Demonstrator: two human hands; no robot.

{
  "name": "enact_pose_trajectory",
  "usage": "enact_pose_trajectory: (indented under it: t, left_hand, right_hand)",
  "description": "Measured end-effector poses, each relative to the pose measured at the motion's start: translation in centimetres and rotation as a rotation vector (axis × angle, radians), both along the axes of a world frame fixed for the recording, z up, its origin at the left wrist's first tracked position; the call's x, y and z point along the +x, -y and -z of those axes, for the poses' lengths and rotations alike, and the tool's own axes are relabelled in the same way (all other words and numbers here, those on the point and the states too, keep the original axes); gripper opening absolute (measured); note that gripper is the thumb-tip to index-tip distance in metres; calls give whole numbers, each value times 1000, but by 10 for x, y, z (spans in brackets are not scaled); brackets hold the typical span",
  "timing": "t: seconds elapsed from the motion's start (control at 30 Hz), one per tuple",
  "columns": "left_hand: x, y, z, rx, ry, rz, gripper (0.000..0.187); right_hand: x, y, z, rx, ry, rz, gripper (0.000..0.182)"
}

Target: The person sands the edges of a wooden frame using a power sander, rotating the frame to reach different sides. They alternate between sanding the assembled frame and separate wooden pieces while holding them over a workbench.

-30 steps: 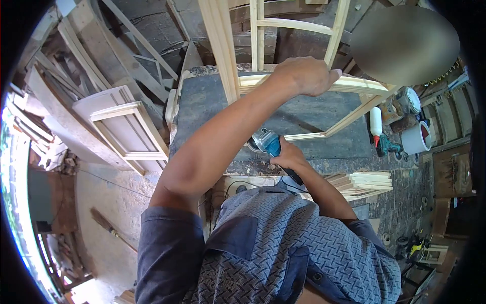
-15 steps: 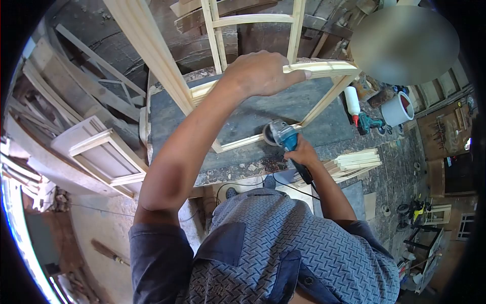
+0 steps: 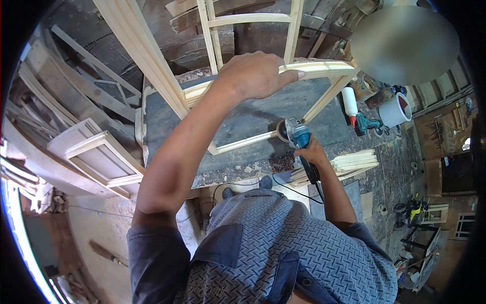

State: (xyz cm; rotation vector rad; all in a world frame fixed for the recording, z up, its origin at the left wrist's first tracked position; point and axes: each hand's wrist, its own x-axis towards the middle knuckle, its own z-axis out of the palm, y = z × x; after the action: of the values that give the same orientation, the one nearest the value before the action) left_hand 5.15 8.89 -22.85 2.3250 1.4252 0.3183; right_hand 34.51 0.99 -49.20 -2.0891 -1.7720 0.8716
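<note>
- Pale wood makes up the window frame point(image 3: 324, 68), which stands tilted on the dark workbench point(image 3: 253, 119), its lower rail resting on the bench top.
- Left hand point(image 3: 255, 73) lies over the frame's upper rail, fingers curled together and clamped on the wood.
- Right hand point(image 3: 310, 152) is wrapped tightly round the body of a blue angle grinder point(image 3: 297, 136), fingers closed on it.
- Grinder's disc end sits against the lower rail, near the frame's right corner; its black cord hangs down off the bench edge.
- White glue bottle point(image 3: 349, 101) with a red tip, a teal power tool point(image 3: 367, 123) and a white bucket point(image 3: 395, 110) stand at the right of the bench.
- Stacked wooden strips point(image 3: 354, 162) lie just right of the right forearm.
- Another frame point(image 3: 104, 157) leans at the left.
</note>
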Motion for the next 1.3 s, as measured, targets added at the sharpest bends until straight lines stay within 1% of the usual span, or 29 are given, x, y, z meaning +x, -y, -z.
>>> enact_pose_trajectory:
  t: [0.1,0.17,0.27,0.3,0.37,0.4,0.47,0.53,0.57,0.6,0.67,0.7,0.77,0.8,0.87,0.97,1.0,1.07,1.1,1.17,1.2,1.27,1.3]
  left_hand:
    - [0,-1,-1,-9,-9,8,74]
    - [0,-4,1,26,-18,19,71]
    - [-1,-6,1,9,-28,38,71]
    - [-2,-6,4,9,-29,32,71]
    - [-3,-6,11,102,54,45,70]
    - [-3,-5,10,103,52,34,70]
    - [-2,-1,5,63,15,32,70]
    - [-2,5,-2,49,3,14,69]
    - [-2,7,-3,33,-8,8,68]
    - [-2,8,-2,32,-11,-3,68]
    - [-2,8,1,47,-3,11,67]
    - [-4,9,0,48,-2,8,67]
    - [-2,11,-3,15,-9,22,66]
    - [-1,11,-3,19,-6,32,66]
    - [-2,12,-1,76,8,24,66]
    - [-3,9,2,109,-4,31,67]
    - [-3,9,0,107,0,37,67]
    - [-2,12,-6,46,-42,20,68]
    - [-1,13,-5,46,-38,21,68]
    - [0,13,-5,46,-39,15,69]
    - [0,13,-6,47,-38,17,69]
    - [0,16,-7,50,-36,17,69]
    - [0,16,-8,51,-38,18,69]
  right_hand:
    - [3,9,10,-10,-1,13,86]
    - [-5,15,10,-4,-43,-33,82]
    - [-38,25,5,-47,-45,-86,84]
    - [-44,28,22,16,-68,-148,87]
    - [-73,31,11,-30,-34,-205,88]
    - [-89,32,8,-74,-1,-256,89]
    - [-115,34,6,-56,20,-303,88]
    - [-136,32,-5,-99,71,-402,84]
    - [-143,31,-1,-72,113,-418,80]
    - [-148,29,-7,-72,111,-428,80]
    - [-155,25,-23,-167,75,-427,79]
    - [-158,23,-23,-167,77,-430,79]
    - [-159,20,-23,-167,159,-481,78]
    - [-159,18,-25,-165,162,-470,78]
    - [-157,17,-29,-295,118,-478,99]
    - [-135,22,-29,-240,112,-385,98]
    - [-120,25,-21,-243,114,-379,98]
    - [-78,26,6,12,50,-284,86]
    - [-57,25,14,11,53,-283,86]
    - [-24,21,23,27,52,-138,89]
    - [-17,20,18,28,53,-136,89]
    - [-8,15,0,-1,48,-14,88]
    - [-3,10,1,-15,9,1,87]
